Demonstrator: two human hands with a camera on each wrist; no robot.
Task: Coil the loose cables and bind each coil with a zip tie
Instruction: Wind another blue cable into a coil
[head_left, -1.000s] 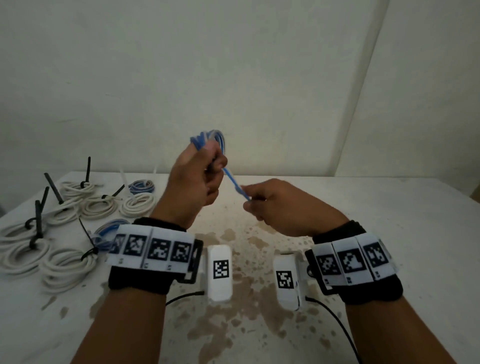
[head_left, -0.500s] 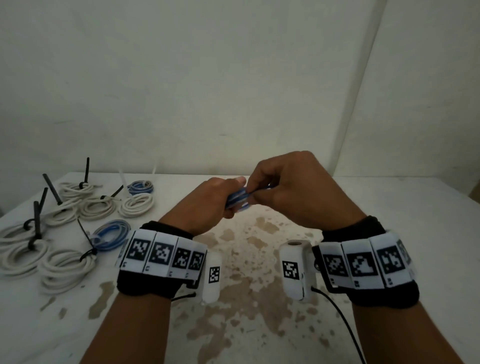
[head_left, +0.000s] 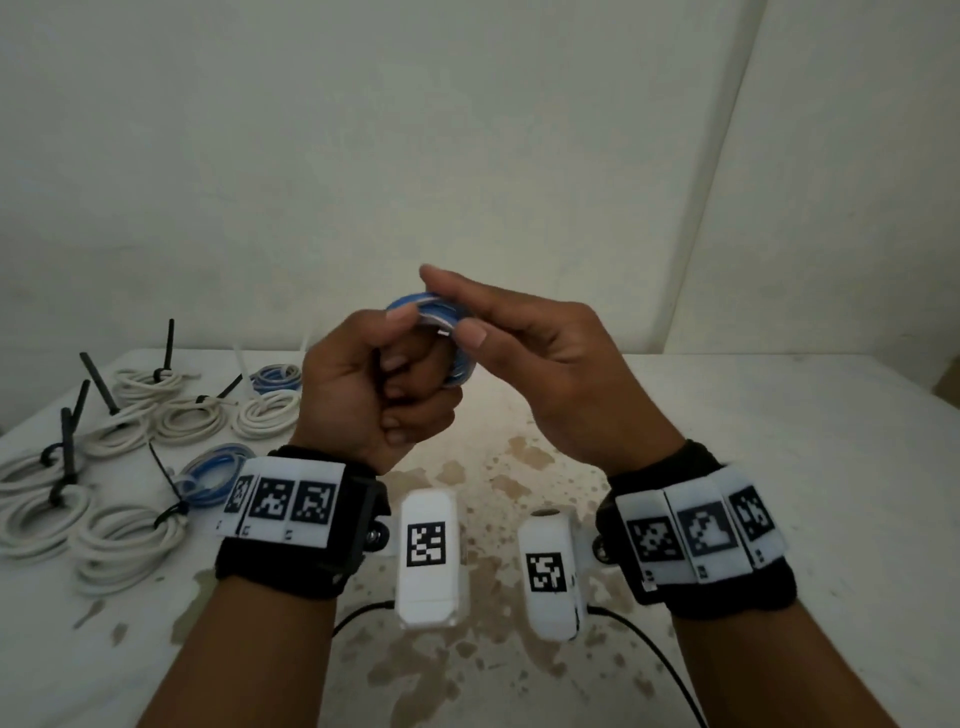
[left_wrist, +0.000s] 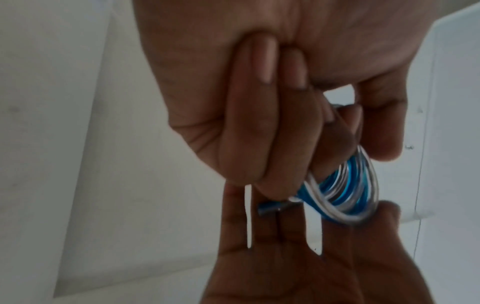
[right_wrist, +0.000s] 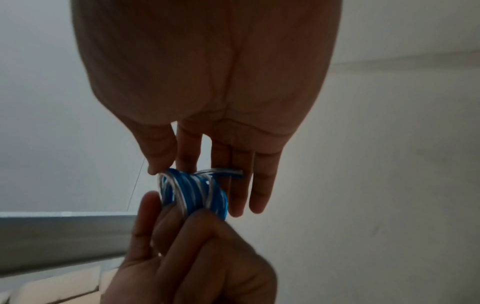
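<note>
A small coil of blue and clear cable (head_left: 435, 310) sits wound round the curled fingers of my left hand (head_left: 400, 343), held up above the table. In the left wrist view the coil (left_wrist: 345, 189) rings the fingers, with the thumb against it. My right hand (head_left: 451, 305) pinches the top of the coil between thumb and index finger, and its other fingers are straight. In the right wrist view, the cable's loose end (right_wrist: 226, 171) sticks out to the right on top of the coil (right_wrist: 192, 193). I see no zip tie on this coil.
Several white coils (head_left: 124, 545) bound with black zip ties lie at the table's left, with two bound blue coils (head_left: 213, 473) (head_left: 275, 376) among them. The white table (head_left: 779, 467) is stained brown in the middle. A wall stands close behind.
The right hand stopped pulling the free cable end and came onto the coil. Both hands dipped together, then rose, and the right fingers have straightened over the coil.
</note>
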